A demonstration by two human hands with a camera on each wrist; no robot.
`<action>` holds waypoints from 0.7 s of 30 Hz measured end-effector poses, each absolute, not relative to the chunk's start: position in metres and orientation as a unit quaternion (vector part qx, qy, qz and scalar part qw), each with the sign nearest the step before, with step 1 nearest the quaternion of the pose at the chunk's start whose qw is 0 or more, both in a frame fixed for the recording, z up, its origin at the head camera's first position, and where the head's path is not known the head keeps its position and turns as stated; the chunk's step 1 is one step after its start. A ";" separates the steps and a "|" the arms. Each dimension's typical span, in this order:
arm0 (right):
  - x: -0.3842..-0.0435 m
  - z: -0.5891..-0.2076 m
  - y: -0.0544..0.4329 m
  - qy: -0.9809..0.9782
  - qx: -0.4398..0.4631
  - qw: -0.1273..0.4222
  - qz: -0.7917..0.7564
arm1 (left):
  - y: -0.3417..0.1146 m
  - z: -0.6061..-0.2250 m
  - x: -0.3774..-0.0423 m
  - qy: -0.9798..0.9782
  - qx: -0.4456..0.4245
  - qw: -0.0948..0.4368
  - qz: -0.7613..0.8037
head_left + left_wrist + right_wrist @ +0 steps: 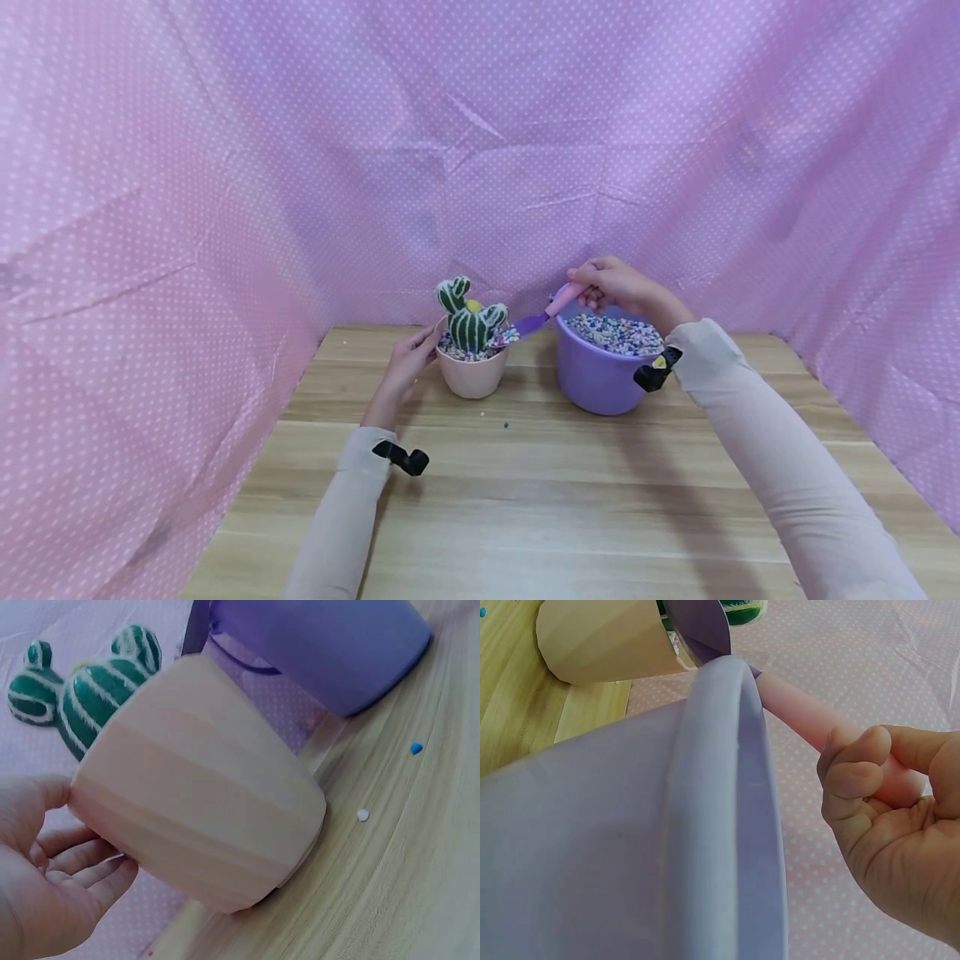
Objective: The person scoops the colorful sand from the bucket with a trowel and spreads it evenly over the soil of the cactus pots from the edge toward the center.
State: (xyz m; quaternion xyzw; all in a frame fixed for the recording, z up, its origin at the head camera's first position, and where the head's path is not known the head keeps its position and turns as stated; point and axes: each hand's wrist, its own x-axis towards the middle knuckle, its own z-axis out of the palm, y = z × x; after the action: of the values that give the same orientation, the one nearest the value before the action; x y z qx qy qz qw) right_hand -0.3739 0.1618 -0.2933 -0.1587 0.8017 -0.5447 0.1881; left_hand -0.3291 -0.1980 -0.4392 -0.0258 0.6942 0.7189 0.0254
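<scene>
A pale pink flowerpot (472,377) holds a green cactus (469,331) with white stripes and a yellow top, set in colourful small pebbles. My left hand (408,360) holds the pot's left side, thumb at the rim and fingers against the wall. In my right hand (611,283) is the pink handle of a small trowel (532,323), gripped near its end in curled fingers. Its purple blade tilts down over the pot's right rim, with pebbles (506,337) at the tip. A purple bucket (600,379) of similar pebbles (615,333) stands right of the pot, below my right hand.
Stray pebbles lie on the wooden table (465,500), among them a blue one (416,748) and a white one (363,815). Pink dotted cloth (480,167) hangs behind and along both sides. The bucket's raised rim (712,787) is close to the trowel.
</scene>
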 end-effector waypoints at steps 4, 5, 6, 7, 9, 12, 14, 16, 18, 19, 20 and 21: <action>-0.373 -0.293 0.162 0.807 -0.160 0.183 -0.538 | -0.196 -0.439 -0.327 0.696 -0.026 0.026 0.717; -0.373 -0.293 0.162 0.808 -0.160 0.183 -0.537 | -0.196 -0.439 -0.326 0.697 -0.026 0.029 0.716; -0.373 -0.292 0.162 0.809 -0.160 0.182 -0.536 | -0.197 -0.439 -0.326 0.698 -0.026 0.032 0.715; -0.373 -0.292 0.162 0.809 -0.158 0.182 -0.536 | -0.197 -0.438 -0.326 0.699 -0.027 0.035 0.713; -0.373 -0.292 0.162 0.810 -0.157 0.182 -0.535 | -0.196 -0.438 -0.328 0.699 -0.030 0.038 0.713; -0.372 -0.290 0.161 0.810 -0.164 0.185 -0.532 | -0.196 -0.437 -0.331 0.698 -0.032 0.042 0.715; -0.371 -0.289 0.161 0.809 -0.172 0.189 -0.530 | -0.197 -0.437 -0.332 0.693 -0.036 0.045 0.718; -0.371 -0.288 0.161 0.807 -0.179 0.193 -0.529 | -0.197 -0.437 -0.333 0.693 -0.038 0.047 0.718; -0.371 -0.287 0.162 0.808 -0.183 0.196 -0.525 | -0.198 -0.436 -0.333 0.692 -0.039 0.049 0.719; -0.371 -0.287 0.162 0.807 -0.180 0.196 -0.527 | -0.198 -0.436 -0.332 0.692 -0.039 0.049 0.719; -0.371 -0.287 0.162 0.808 -0.181 0.197 -0.525 | -0.198 -0.436 -0.332 0.693 -0.037 0.049 0.719; -0.372 -0.287 0.162 0.808 -0.178 0.197 -0.525 | -0.198 -0.436 -0.331 0.694 -0.033 0.048 0.718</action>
State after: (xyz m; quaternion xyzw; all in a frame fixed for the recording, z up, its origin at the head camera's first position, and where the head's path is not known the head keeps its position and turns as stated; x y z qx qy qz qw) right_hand -0.3717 0.1617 -0.2866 -0.1780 0.8083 -0.5255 0.1970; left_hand -0.3313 -0.1979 -0.4359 -0.0333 0.6936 0.7179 0.0483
